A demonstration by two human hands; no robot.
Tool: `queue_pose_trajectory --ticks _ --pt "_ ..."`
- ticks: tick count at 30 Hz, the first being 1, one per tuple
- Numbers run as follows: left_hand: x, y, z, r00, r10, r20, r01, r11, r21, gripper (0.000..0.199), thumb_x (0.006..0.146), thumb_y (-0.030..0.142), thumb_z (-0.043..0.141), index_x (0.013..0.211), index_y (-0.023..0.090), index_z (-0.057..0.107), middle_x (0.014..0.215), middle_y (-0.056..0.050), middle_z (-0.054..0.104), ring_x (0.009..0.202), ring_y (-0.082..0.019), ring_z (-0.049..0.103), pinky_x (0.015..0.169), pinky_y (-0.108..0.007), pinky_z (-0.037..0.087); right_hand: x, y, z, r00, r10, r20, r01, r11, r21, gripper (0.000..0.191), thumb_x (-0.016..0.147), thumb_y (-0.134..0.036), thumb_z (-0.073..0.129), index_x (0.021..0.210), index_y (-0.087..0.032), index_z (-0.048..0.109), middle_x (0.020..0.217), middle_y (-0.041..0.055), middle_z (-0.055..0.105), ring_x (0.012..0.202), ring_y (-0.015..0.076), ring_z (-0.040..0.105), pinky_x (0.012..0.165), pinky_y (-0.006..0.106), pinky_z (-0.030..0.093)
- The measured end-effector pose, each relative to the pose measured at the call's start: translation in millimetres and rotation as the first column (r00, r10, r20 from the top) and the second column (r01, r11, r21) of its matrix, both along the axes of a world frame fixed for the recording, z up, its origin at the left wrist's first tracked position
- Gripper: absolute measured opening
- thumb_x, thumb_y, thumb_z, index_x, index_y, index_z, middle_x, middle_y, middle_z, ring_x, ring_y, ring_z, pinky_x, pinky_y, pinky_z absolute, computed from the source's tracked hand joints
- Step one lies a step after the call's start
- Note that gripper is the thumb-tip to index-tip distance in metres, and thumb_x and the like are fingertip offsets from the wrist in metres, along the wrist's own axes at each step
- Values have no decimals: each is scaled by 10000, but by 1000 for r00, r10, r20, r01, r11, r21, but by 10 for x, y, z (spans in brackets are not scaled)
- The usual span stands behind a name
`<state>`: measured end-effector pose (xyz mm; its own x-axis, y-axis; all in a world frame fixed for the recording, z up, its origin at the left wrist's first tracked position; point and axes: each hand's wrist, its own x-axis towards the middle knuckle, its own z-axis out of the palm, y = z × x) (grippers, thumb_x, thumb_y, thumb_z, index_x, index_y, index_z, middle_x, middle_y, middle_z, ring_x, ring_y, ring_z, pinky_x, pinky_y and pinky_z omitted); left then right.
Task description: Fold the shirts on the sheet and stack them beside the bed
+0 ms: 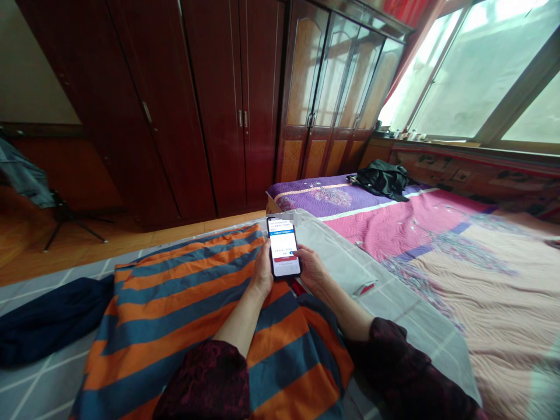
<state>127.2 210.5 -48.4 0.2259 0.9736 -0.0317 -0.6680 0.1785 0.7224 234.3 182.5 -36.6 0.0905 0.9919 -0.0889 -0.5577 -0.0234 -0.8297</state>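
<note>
A smartphone (284, 245) with a lit screen is held upright in front of me, above the bed. On the screen are a blue bar, a white panel and a red button, with text too small to read. My left hand (263, 269) is closed around the phone's left edge. At the right edge my right hand (313, 267) grips it too, its thumb over the lower part of the screen. Beneath both forearms spreads an orange and blue-grey striped cloth (188, 297), rumpled on the grey checked sheet (406, 309).
Dark blue fabric (56, 315) lies left of the striped cloth. To the right are a pink and purple bedspread (385, 227) and a black garment (381, 179). Wardrobes (227, 105) line the back wall, windows (476, 76) the right. A black tripod (72, 219) stands at far left.
</note>
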Motion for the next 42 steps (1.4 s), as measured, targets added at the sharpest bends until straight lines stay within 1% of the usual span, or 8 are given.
queue_pose_trajectory --ticks 6,11,18,24,29,34,39,42 --pt "19 34 -46 1000 16 18 -16 1000 14 494 768 534 600 1040 123 635 1018 -110 704 948 -268 671 823 -358 529 7 16 6 999 6 -36 -7 999 -33 155 707 -119 553 811 -137 667 794 53 719 706 189 666 711 309 529" --pt "18 41 -54 1000 15 18 -16 1000 8 495 769 526 598 1050 121 635 1013 -108 705 934 -266 675 805 -354 537 7 32 -15 998 10 -63 -13 998 -54 153 734 -152 553 838 -129 662 839 70 721 784 210 677 777 335 529" --pt "7 43 -52 1000 -4 24 4 1000 1 500 777 514 603 1059 103 635 999 -121 707 911 -267 681 792 -355 541 3 27 -26 997 29 -76 -33 998 -48 172 736 -155 549 863 -129 662 873 71 722 840 220 676 811 348 527" --pt "23 66 -83 999 4 41 -4 1000 8 466 794 489 594 1060 108 633 999 -113 709 928 -262 676 825 -356 533 29 73 -89 997 30 -76 -33 999 -38 162 737 -176 562 855 -130 663 863 76 721 832 232 677 791 348 532" --pt "26 58 -81 999 10 53 -11 1000 14 443 822 467 561 1074 108 625 1024 -117 702 970 -272 664 855 -381 525 54 94 -124 997 32 -69 -35 999 -37 156 727 -175 577 846 -128 666 848 75 719 808 231 678 780 352 531" --pt "20 48 -74 998 3 60 -4 1000 16 447 808 480 577 1051 108 627 1027 -123 700 980 -286 660 868 -402 518 55 92 -133 997 31 -66 -33 999 -30 157 718 -186 588 844 -135 665 872 76 719 812 227 675 787 351 529" --pt "19 71 -110 998 15 56 -16 1000 12 418 763 440 629 1014 106 624 965 -112 710 919 -273 676 841 -384 520 52 79 -107 998 41 -56 -42 999 -11 172 701 -177 594 850 -125 663 876 86 716 810 231 674 782 351 525" --pt "17 88 -138 998 30 47 -30 1000 7 398 738 411 654 988 103 621 920 -100 714 862 -254 684 816 -367 522 51 58 -78 998 46 -44 -45 999 8 194 675 -133 585 851 -127 665 855 73 716 766 212 672 751 330 526"
